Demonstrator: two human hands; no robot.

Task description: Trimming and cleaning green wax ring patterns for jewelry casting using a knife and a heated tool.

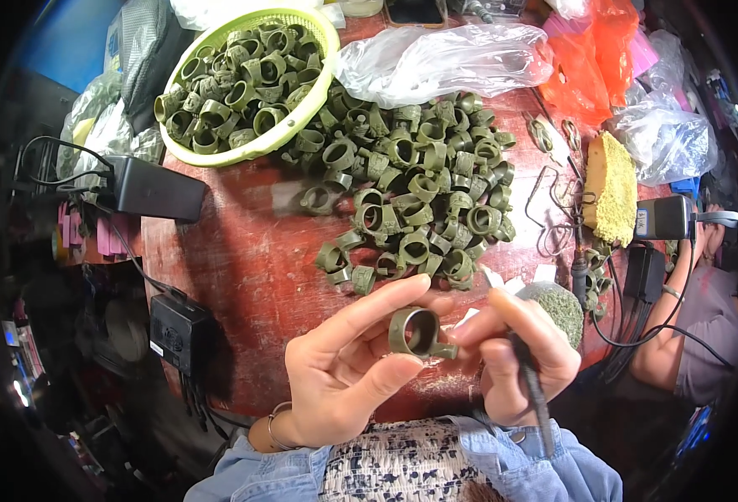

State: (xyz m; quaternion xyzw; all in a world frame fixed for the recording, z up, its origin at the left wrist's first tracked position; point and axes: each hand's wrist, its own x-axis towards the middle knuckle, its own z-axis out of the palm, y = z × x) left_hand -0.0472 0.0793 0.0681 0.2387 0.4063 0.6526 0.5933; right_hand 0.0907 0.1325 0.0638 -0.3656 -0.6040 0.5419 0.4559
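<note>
A dark green ring [397,333] with a small side stub is held up in front of me, its round opening showing. The fingers and thumb of my left hand [335,364] are closed on it from the left. My right hand [526,356] grips a dark pen-shaped tool [533,389], which slants down past the palm. Fingertips of the right hand come close to the ring's stub; whether they touch it I cannot tell. The tool's working tip is not clear to see. Just beyond both hands lies a heap of similar green rings [419,205].
A yellow-green basket [333,63] full of rings stands far left, with a clear plastic bag [444,63] beside it. Rightward are a yellow sponge-like block [612,188], bent wires [545,201] and a speckled green mound [557,309]. Black power boxes [180,335] sit left. Another person's arm [666,326] shows right.
</note>
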